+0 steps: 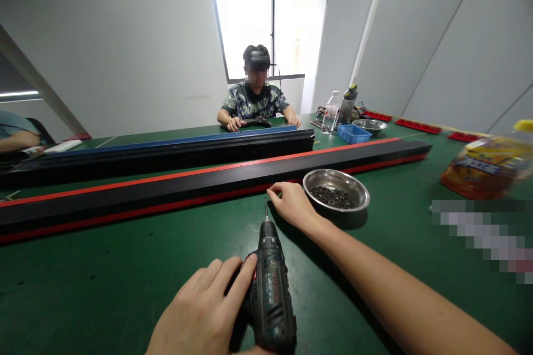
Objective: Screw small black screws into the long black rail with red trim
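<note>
My left hand [204,302] is wrapped round the handle of a dark cordless drill [272,285], its index finger lying along the body. The drill points away from me, and its thin bit [266,208] sticks out of the chuck. Just right of the bit's tip, my right hand [291,203] has thumb and finger pinched together; whatever they hold is too small to make out. Beside that hand stands a round metal bowl [361,199] partly filled with small dark screws [333,197]. Behind both lies a long black bar with red edges [216,181], stretching across the table.
Farther back lies a long black and blue bar [183,150]. Across the green table [125,277] sits a person [256,97] with hands on the tabletop. A water bottle [330,113], blue basket [353,134], second metal bowl [370,126] and amber liquid jug [485,169] stand to the right.
</note>
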### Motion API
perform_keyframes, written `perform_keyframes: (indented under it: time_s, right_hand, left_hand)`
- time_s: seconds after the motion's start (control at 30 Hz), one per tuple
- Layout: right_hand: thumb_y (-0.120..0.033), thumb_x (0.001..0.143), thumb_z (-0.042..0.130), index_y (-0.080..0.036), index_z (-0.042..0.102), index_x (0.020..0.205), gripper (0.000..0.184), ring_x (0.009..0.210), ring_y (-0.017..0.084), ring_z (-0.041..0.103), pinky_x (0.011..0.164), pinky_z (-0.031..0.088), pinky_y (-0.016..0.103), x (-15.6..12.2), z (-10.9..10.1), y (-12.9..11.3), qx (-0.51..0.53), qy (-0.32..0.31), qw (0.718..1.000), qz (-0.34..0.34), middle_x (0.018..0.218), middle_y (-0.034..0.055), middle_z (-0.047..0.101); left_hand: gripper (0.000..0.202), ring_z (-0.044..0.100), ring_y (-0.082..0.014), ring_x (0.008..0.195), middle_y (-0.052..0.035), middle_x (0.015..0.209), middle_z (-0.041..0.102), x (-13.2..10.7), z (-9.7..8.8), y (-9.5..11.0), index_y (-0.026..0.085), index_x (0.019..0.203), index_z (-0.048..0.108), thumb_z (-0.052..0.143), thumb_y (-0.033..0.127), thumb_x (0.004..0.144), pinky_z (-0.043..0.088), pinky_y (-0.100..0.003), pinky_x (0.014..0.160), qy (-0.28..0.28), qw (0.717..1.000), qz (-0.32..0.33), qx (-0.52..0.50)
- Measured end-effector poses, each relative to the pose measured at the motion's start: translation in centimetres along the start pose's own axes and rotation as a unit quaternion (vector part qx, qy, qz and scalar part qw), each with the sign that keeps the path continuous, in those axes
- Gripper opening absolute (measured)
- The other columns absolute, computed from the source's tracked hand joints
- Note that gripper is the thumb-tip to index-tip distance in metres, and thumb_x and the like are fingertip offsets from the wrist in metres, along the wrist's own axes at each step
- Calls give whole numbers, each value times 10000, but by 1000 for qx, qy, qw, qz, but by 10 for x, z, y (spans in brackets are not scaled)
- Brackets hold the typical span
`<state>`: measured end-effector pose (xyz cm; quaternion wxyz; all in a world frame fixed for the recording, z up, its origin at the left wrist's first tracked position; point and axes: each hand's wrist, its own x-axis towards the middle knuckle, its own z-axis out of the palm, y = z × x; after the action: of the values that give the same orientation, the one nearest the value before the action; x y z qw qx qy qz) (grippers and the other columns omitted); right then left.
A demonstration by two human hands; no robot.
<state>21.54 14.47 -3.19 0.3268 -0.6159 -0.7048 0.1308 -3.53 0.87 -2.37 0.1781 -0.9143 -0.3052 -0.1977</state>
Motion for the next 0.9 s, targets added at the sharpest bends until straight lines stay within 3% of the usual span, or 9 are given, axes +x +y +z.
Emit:
perform_keyframes:
  time_s: [0.27,0.77,0.9]
  right_hand:
    - [-335,989,643,-207,840,973,236,946,226,766,893,522,296,1,13,10,93,-20,995,38,1005,70,833]
    - [-356,996,608,-206,845,954,284,926,222,750,840,491,286,3,10,10,69,-45,996,24,989,72,832]
    - [-368,1014,561,-198,836,902,342,846,204,724,770,455,277,2,8,8,43,-50,998,13,908,67,818]
  left_hand:
    - [940,709,-263,910,-115,1202,757,-2,0,1,158,1449,584,645,861,827,573,-376,786,-10,1000,-12,-21]
    - [957,709,-263,899,-122,1206,757,-1,-2,1,123,1438,576,668,845,817,575,-377,771,-15,1000,-6,-11]
    - [970,703,-265,911,-123,1211,754,-1,-1,2,121,1445,575,658,856,817,567,-383,783,-19,1000,-7,-2]
